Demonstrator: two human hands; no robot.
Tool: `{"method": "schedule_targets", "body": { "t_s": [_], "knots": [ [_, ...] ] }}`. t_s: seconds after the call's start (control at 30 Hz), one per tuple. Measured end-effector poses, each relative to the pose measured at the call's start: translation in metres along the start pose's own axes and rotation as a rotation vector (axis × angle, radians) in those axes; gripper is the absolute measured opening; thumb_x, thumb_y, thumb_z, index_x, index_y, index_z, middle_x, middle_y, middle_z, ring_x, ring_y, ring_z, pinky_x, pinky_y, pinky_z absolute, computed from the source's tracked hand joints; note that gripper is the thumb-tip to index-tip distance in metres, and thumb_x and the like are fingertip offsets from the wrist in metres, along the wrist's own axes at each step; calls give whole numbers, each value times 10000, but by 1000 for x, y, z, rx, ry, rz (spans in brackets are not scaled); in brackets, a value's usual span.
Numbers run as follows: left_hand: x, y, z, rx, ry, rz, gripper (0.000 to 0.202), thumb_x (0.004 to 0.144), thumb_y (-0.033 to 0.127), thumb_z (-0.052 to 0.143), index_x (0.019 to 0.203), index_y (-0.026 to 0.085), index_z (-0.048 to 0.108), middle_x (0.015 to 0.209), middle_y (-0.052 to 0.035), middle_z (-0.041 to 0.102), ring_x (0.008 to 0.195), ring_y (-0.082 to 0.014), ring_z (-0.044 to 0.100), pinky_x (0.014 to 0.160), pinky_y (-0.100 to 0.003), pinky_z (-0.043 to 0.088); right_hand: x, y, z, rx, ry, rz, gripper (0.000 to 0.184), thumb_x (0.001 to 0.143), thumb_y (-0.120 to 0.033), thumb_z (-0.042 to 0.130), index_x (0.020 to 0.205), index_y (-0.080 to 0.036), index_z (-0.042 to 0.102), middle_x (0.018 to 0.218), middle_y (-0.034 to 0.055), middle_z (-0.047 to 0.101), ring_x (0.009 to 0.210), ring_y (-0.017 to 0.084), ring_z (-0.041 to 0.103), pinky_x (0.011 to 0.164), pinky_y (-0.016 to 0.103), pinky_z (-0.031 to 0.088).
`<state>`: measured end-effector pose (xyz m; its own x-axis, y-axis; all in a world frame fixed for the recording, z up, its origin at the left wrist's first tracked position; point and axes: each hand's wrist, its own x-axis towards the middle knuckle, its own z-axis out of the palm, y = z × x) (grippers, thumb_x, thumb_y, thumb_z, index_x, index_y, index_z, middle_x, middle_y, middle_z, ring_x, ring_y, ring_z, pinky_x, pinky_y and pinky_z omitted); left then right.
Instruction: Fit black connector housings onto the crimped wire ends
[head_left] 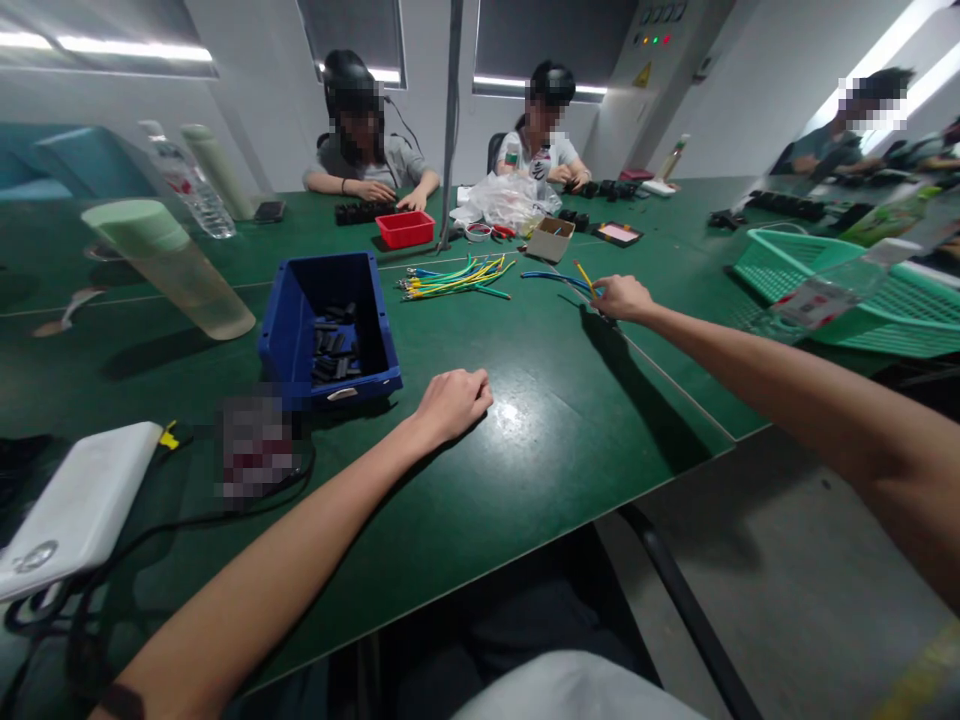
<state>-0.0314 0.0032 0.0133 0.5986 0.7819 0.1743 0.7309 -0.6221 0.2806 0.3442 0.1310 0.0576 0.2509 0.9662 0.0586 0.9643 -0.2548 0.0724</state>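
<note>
My left hand [452, 402] rests on the green table [525, 470] as a loose fist, just right of a blue bin [300, 300] that holds several small black parts [335, 345]. I cannot see anything inside its curled fingers. My right hand [622, 297] reaches far forward and pinches a yellow wire [583, 275] and blue wires [551, 277] that lie partly on the table. A bundle of yellow, green and blue wires [457, 277] lies to the left of that hand, beyond the blue bin.
A red tray [405, 229], a small cardboard box [550, 240] and a plastic bag [504, 200] stand further back. Two people sit across the table; another works at the right. A green basket [847, 300] is right, bottles [169, 265] and a white device [75, 505] left.
</note>
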Motion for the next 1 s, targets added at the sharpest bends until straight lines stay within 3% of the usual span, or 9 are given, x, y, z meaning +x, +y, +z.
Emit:
{"method": "schedule_targets", "body": {
  "t_s": [0.2, 0.43, 0.57, 0.63, 0.73, 0.87, 0.93, 1.0],
  "knots": [
    [-1, 0, -1, -7, -5, 9, 290, 913, 287, 384, 922, 168, 648, 784, -97, 640, 749, -224, 606, 695, -327, 436, 12, -8, 15, -40, -86, 38, 457, 787, -368, 642, 1224, -234, 658, 1055, 145, 683, 950, 276, 643, 777, 358, 494],
    [0, 0, -1, -11, -17, 8, 285, 908, 281, 387, 920, 159, 645, 789, -102, 647, 766, -223, 610, 707, -334, 446, 14, -9, 24, 48, -36, 68, 419, 796, -398, 663, 1174, -220, 691, 1043, 170, 671, 928, 286, 642, 772, 375, 498],
    [-1, 6, -7, -52, -19, 24, 256, 898, 276, 415, 887, 159, 642, 766, -98, 651, 719, -217, 609, 674, -333, 439, 6, -11, 28, 101, -39, 81, 395, 814, -450, 640, 1151, -253, 703, 1030, 136, 682, 910, 268, 638, 731, 351, 481],
    [-1, 12, -22, -108, 31, 25, 238, 898, 289, 435, 857, 168, 636, 733, -74, 644, 670, -191, 595, 658, -319, 430, 4, -11, 29, 130, -46, 90, 391, 816, -473, 635, 1133, -256, 712, 1012, 129, 688, 882, 253, 632, 703, 335, 461],
    [-1, 14, -67, -180, 285, 10, 303, 929, 353, 412, 791, 168, 608, 671, -33, 602, 634, -149, 564, 662, -289, 418, 4, -9, 27, 150, -49, 68, 372, 824, -466, 637, 1101, -233, 724, 1002, 149, 694, 860, 239, 614, 674, 326, 423],
    [0, -20, -134, -83, 607, -223, 392, 968, 367, 319, 825, 143, 606, 701, -27, 579, 710, -140, 575, 755, -285, 434, 9, -13, 21, 171, 5, 34, 430, 770, -420, 712, 1130, -183, 704, 1042, 177, 691, 900, 255, 598, 680, 338, 388],
    [-1, -51, -152, 20, 577, -330, 346, 951, 346, 368, 877, 128, 628, 771, -47, 608, 795, -167, 595, 825, -317, 441, 7, -29, 22, 224, 120, -8, 420, 786, -425, 694, 1118, -169, 697, 1054, 173, 686, 899, 238, 593, 689, 329, 382],
    [-3, -83, -154, 146, 400, -403, 276, 903, 319, 458, 880, 126, 653, 804, -79, 637, 836, -218, 617, 848, -363, 454, -2, -57, 26, 288, 263, -85, 343, 852, -414, 613, 1064, -158, 697, 1007, 157, 687, 862, 213, 594, 695, 314, 380]
  ]
}}
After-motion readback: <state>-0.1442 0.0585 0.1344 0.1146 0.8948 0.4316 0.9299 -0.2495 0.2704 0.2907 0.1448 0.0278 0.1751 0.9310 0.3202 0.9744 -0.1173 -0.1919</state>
